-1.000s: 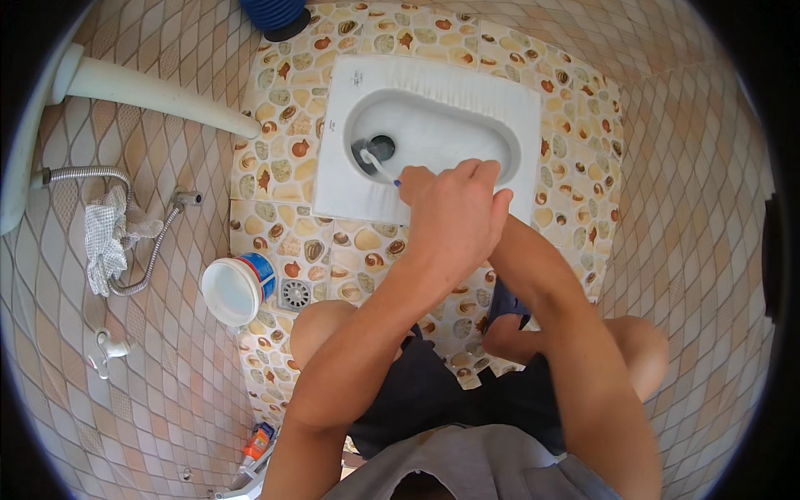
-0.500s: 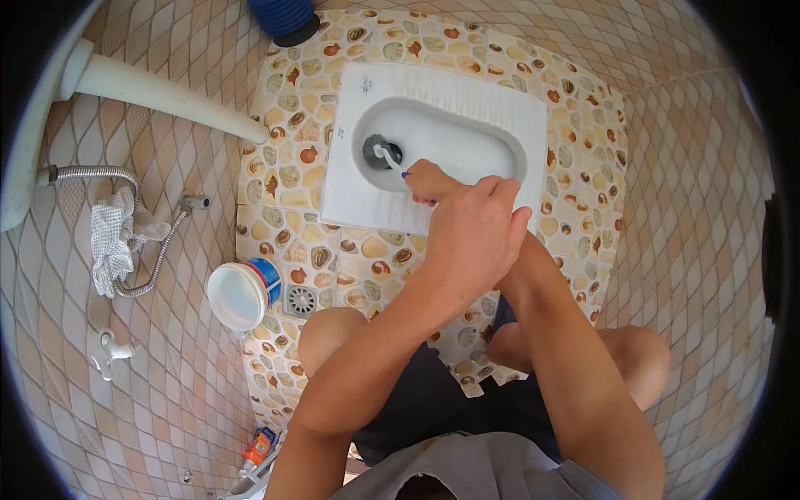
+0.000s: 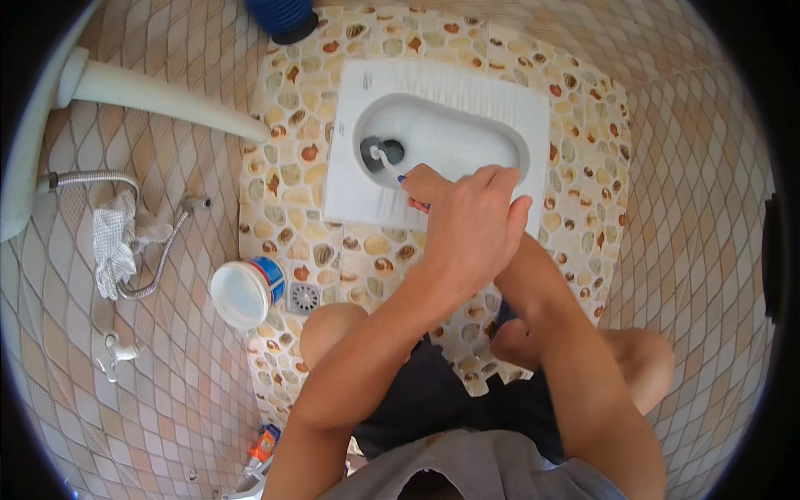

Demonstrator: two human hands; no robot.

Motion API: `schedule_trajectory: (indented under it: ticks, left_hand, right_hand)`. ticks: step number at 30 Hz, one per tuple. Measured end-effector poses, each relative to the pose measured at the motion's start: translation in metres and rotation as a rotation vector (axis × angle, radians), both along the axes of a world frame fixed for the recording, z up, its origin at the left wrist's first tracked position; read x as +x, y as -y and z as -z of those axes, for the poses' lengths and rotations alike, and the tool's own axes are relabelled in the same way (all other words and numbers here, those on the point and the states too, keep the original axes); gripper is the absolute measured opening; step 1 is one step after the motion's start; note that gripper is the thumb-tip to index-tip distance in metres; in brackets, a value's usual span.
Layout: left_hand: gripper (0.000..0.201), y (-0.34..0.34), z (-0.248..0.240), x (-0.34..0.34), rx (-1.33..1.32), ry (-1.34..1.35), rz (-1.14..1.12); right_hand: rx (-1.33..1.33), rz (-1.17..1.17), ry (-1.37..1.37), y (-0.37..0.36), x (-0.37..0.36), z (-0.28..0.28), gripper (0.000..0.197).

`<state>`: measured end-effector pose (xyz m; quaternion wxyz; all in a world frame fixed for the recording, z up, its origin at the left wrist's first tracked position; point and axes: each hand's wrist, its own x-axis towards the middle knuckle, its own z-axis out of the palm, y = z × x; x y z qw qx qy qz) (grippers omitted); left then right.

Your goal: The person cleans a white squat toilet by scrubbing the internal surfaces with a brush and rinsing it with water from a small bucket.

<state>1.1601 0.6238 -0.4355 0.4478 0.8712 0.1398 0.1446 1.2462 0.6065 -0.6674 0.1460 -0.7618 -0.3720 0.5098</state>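
Observation:
My right hand (image 3: 424, 185) is closed around the handle of a toilet brush (image 3: 388, 163), white with a blue part by my fingers. The dark brush head sits at the drain opening, at the left end of the bowl of a white squat toilet (image 3: 354, 200). Over my right wrist and forearm lies my left hand (image 3: 477, 223), back upward, thumb apart from the fingers, gripping no tool. It hides part of the right hand and wrist. Whether it presses on the forearm is hard to tell.
A white bucket (image 3: 239, 296) stands beside a floor drain (image 3: 304, 297). Along the left wall are a pale pipe (image 3: 162, 97), a metal hose with a cloth (image 3: 112, 250), and a tap (image 3: 115, 354). A blue ribbed container (image 3: 282, 17) is at the far left, an orange bottle (image 3: 262, 446) near left.
The brush head has shifted slightly left within the drain area, showing more of the dark hole. Both hands have moved a little, keeping the same crossed position.

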Motion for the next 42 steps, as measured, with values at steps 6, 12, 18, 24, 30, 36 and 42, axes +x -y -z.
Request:
schedule_trajectory:
  ticks: [6, 12, 18, 24, 30, 36, 42]
  left_hand:
    - [0.027, -0.003, 0.006, -0.001, -0.036, 0.048, -0.082]
    - [0.028, 0.000, -0.003, -0.010, -0.037, 0.026, -0.069]
    - [0.030, 0.001, -0.007, -0.005, -0.063, 0.052, -0.088]
    - [0.029, -0.005, -0.002, -0.014, 0.012, -0.046, -0.044]
    - [0.028, -0.002, 0.001, -0.011, 0.064, -0.013, -0.047]
    - [0.029, -0.007, -0.003, -0.020, -0.027, -0.039, -0.050]
    - [0.028, -0.008, 0.004, -0.025, -0.016, -0.075, -0.041]
  right_hand:
    - [-0.008, -0.017, -0.030, 0.014, -0.016, 0.001, 0.026]
    - [-0.028, -0.006, -0.047, 0.023, -0.021, 0.003, 0.026]
    - [-0.030, 0.008, -0.017, 0.019, -0.004, -0.002, 0.026]
    - [-0.021, -0.009, -0.044, 0.006, -0.013, -0.002, 0.026]
    - [-0.034, -0.006, -0.051, 0.012, -0.002, 0.001, 0.026]
    - [-0.208, -0.241, 0.058, 0.057, 0.068, -0.072, 0.026]
    - [-0.156, -0.235, 0.243, 0.040, 0.070, -0.048, 0.023]
